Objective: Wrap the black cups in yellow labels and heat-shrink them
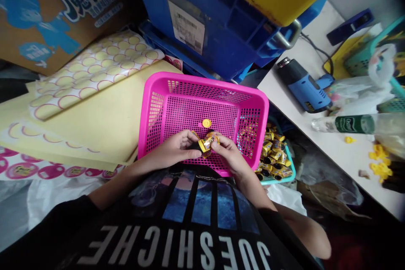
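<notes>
Over the pink plastic basket [202, 81], both hands are brought together on a small yellow-and-black item with a printed label [206, 145]. My left hand [173, 150] grips it near a dark end, fingers closed. With thumb and fingers, my right hand [228, 152] pinches the yellow printed part. The fingers partly cover the item, so its full shape is hidden. Just beyond it, a round yellow cap-like piece [206, 123] lies on the basket floor. Similar yellow-and-black items [276, 156] fill a teal basket [292, 173] to the right of the pink one.
Sticker sheets [91, 71] and pale yellow paper [114, 114] spread out on the left. Behind the basket stands a blue crate [202, 12]; a printed carton [95, 21] is at back left. On the right table lie a blue heat gun [303, 86], a bottle [348, 124] and yellow bits [379, 162].
</notes>
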Demonstrator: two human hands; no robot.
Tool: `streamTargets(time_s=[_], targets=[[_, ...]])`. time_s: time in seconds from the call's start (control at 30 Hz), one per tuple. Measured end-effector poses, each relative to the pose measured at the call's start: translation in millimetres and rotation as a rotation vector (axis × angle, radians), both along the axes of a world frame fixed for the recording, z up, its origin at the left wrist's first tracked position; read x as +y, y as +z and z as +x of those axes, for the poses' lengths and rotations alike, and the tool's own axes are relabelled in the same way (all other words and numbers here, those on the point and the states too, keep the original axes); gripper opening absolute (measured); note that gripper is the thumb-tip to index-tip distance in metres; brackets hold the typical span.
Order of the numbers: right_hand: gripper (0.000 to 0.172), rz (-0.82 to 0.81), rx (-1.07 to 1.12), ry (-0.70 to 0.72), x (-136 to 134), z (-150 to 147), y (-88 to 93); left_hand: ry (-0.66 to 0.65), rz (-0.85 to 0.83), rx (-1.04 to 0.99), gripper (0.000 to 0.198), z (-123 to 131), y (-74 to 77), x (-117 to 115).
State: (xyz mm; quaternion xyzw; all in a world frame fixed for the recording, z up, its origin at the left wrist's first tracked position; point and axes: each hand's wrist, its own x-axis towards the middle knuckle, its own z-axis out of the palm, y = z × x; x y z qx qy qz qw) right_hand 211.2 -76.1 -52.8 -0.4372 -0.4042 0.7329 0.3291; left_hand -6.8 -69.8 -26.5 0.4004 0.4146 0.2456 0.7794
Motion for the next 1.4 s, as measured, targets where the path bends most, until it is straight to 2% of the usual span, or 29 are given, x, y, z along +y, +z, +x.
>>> streamTargets(time_s=[0.2, 0.37, 0.5, 0.67, 0.8, 0.9, 1.03, 1.27, 1.4], targets=[[0.017, 0.003, -0.001, -0.007, -1.2, -1.3, 2.8, 0.049, 0.006, 0.02, 0.038, 4.0, -3.5, -1.3], [0.022, 0.058, -0.083, -0.045, 0.2, -6.4, 7.4, 0.116, 0.157, 0.151, 0.038, 5.4, -0.2, -2.8], [0.021, 0.065, -0.074, -0.081, 0.8, -9.4, 7.9, 0.057, 0.25, 0.184, 0.029, 2.5, 5.3, -2.6], [0.024, 0.048, -0.06, -0.086, 1.2, -11.4, 9.9, 0.022, 0.237, 0.161, 0.028, 0.3, 12.4, -0.2], [0.021, 0.045, -0.034, -0.048, 2.4, -11.0, 12.8, 0.076, 0.23, 0.252, 0.025, 2.7, 13.0, 1.7], [0.022, 0.075, -0.059, -0.046, 3.9, -10.8, 14.3, 0.137, 0.218, 0.256, 0.033, 5.8, 10.8, 1.8], [0.026, 0.049, -0.081, -0.006, 5.5, -12.6, 15.9, 0.117, 0.233, 0.298, 0.035, 8.5, 10.4, -0.4], [0.021, 0.022, -0.01, 0.024, 5.9, -12.8, 14.6, 0.082, 0.384, 0.491, 0.022, 10.8, 19.2, -1.2], [0.023, 0.044, -0.029, 0.042, 7.4, -12.1, 12.4, 0.063, 0.499, 0.49, 0.019, 9.5, 20.5, 4.7]])
